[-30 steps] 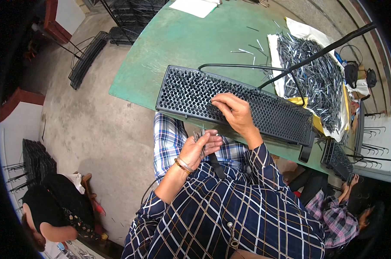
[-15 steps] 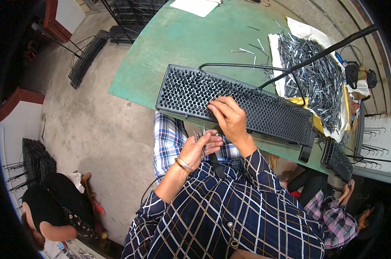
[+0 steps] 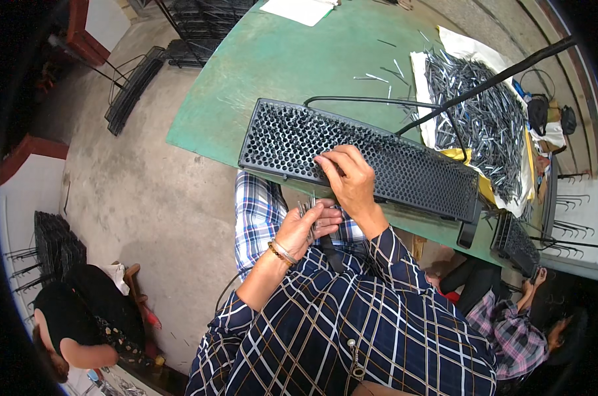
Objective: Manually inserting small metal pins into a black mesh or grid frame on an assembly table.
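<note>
A long black rack (image 3: 414, 173) with rows of small round holes lies along the near edge of the green table (image 3: 259, 63). Dark pins stand up from many holes in its left part, while the right part shows bare holes. My right hand (image 3: 351, 181) is over the middle of the rack, thumb and fingertips pinched near its front rows; whatever they hold is too small to make out. Below the rack's front edge, my left hand (image 3: 302, 228) is palm up, with its thumb across a bunch of thin metal pins (image 3: 307, 208).
A heap of metal pins (image 3: 477, 112) fills a white and yellow sack (image 3: 423, 99) at right, with loose pins beside it. A black bent rod (image 3: 497, 82) slants over the heap. One person (image 3: 517, 330) sits at lower right with a smaller rack (image 3: 517, 245); another (image 3: 94, 323) is at lower left.
My right hand has shifted very slightly left and up along the rack. My left hand stays nearly still with the pins. The person at lower right has moved their hands.
</note>
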Available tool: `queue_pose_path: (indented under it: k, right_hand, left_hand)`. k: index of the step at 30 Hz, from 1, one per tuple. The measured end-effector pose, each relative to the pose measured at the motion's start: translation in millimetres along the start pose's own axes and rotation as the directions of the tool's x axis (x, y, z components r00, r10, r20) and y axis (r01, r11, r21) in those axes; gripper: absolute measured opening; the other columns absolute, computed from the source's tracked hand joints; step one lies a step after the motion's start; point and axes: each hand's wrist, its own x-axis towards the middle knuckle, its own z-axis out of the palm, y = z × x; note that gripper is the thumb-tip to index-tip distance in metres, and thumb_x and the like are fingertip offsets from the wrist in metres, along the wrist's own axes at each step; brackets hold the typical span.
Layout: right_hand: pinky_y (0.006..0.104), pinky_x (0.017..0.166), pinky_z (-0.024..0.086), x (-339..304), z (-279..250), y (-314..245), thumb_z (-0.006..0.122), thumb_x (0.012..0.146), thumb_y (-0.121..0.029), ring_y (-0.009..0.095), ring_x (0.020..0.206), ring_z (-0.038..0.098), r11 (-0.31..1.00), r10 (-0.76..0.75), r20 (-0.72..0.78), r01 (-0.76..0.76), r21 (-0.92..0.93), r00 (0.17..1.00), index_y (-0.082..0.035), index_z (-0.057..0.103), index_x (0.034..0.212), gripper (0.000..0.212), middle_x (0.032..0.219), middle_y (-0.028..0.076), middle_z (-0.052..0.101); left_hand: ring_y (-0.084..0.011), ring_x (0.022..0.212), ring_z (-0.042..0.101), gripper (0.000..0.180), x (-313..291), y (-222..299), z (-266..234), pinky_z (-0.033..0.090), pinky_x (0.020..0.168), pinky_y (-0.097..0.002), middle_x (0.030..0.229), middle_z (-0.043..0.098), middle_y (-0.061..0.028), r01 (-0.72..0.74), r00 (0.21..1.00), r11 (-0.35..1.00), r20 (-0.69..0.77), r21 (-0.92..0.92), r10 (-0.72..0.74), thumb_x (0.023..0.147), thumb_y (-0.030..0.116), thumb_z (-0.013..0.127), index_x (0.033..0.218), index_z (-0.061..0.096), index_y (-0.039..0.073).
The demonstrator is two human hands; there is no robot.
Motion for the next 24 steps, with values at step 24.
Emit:
queue_pose_path:
  k: [24]
  right_hand:
    - [0.0321, 0.057, 0.049, 11.6, -5.3, -0.2, 0.071, 0.073, -0.01, 0.023, 0.066, 0.061, 0.993, -0.07, 0.17, 0.085, -0.079, 0.983, -0.002, 0.064, 0.08, 0.013, 0.08, 0.008, 0.06]
  left_hand:
    - [-0.0253, 0.097, 0.062, 0.035, 0.8, 0.6, -2.0, 0.054, 0.083, -0.0355, 0.106, 0.061, -0.0172, 0.024, 0.997, 1.0, 0.074, -0.015, -0.023, 0.096, 0.019, 0.045, 0.121, 0.046, -0.006]
